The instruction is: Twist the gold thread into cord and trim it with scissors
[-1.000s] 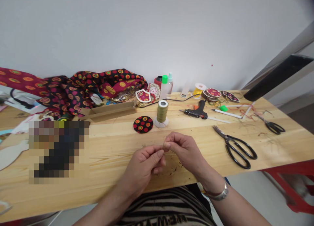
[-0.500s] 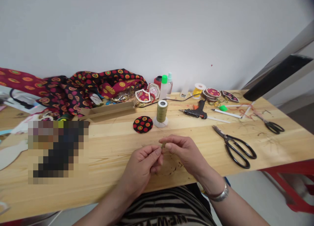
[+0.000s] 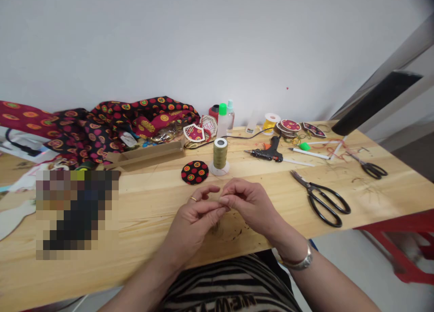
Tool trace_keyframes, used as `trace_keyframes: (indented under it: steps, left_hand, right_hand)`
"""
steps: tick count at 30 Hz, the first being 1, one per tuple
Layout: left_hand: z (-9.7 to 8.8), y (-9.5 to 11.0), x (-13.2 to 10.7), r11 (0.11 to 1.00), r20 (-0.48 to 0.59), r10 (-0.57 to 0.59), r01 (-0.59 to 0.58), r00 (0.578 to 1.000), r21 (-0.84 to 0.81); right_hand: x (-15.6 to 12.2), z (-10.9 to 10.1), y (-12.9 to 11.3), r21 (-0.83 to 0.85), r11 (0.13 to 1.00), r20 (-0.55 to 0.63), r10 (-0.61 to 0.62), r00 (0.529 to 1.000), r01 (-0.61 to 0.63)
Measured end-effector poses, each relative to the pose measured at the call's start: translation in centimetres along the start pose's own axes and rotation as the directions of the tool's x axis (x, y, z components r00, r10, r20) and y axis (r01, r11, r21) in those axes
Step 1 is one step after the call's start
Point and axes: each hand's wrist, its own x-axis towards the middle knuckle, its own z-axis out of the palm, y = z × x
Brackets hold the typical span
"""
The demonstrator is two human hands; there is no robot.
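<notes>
Both my hands meet just above the front of the wooden table [image 3: 142, 199]. My left hand [image 3: 195, 219] wears a ring and pinches thumb against fingers, while its index finger curls up. My right hand [image 3: 249, 203], with a silver bracelet at the wrist, pinches at the same spot. What they hold between the fingertips is too small to make out. Just beyond the hands stand an olive thread spool [image 3: 220, 153] and a round black patterned fabric disc [image 3: 194, 172].
Large black scissors [image 3: 320, 198] lie to the right, smaller scissors [image 3: 369, 167] farther right. A black glue gun [image 3: 267, 153], bottles [image 3: 224, 115], a yellow spool [image 3: 271, 122] and patterned pieces [image 3: 290, 125] sit at the back. Patterned cloth [image 3: 111, 122] and a cardboard box [image 3: 145, 151] lie at back left.
My hands have drawn closer so the fingertips touch. The left index finger has lifted, showing the ring. The view has shifted slightly.
</notes>
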Motion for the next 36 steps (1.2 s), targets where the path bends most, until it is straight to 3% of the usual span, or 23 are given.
trace_keyframes:
  steps: [3, 6, 9, 13, 22, 27, 32, 36]
  left_hand:
    - [-0.1, 0.3, 0.2, 0.999, -0.089, 0.009, -0.006, 0.996, 0.034]
    - [-0.2, 0.6, 0.3, 0.998, -0.15, -0.021, 0.011, 0.989, -0.066]
    - [-0.2, 0.7, 0.5, 0.983, -0.169, -0.029, -0.002, 0.985, -0.182]
    - [-0.2, 0.9, 0.5, 0.967, -0.17, -0.027, -0.017, 0.985, -0.255]
    - [-0.6, 0.9, 0.8, 0.876, -0.171, -0.139, 0.041, 0.975, -0.481]
    - [-0.7, 1.2, 1.0, 0.8, -0.156, -0.19, 0.061, 0.969, -0.597]
    - [-1.0, 1.2, 1.0, 0.719, -0.095, -0.244, 0.114, 0.965, -0.685]
    - [-1.4, 1.3, 1.0, 0.666, -0.108, -0.283, 0.114, 0.953, -0.737]
  right_hand:
    - [0.1, 0.0, 0.0, 0.065, 0.998, -0.006, -0.008, 1.0, 0.008]
    - [0.2, 0.3, 0.3, 0.24, 0.97, 0.011, 0.037, 0.999, -0.038]
    - [0.3, 0.8, 0.9, 0.393, 0.917, 0.108, 0.02, 0.994, -0.061]
    - [0.5, 1.3, 1.1, 0.453, 0.89, 0.149, -0.022, 0.989, -0.048]
    - [0.4, 1.5, -0.2, 0.286, 0.954, 0.244, 0.013, 0.97, -0.084]
    - [0.6, 1.7, -0.1, 0.236, 0.97, 0.162, 0.011, 0.987, -0.05]
    - [0.9, 1.6, 0.1, 0.112, 0.994, 0.102, 0.003, 0.995, -0.015]
    - [1.1, 1.2, 0.9, -0.049, 0.998, 0.041, -0.025, 0.999, 0.027]
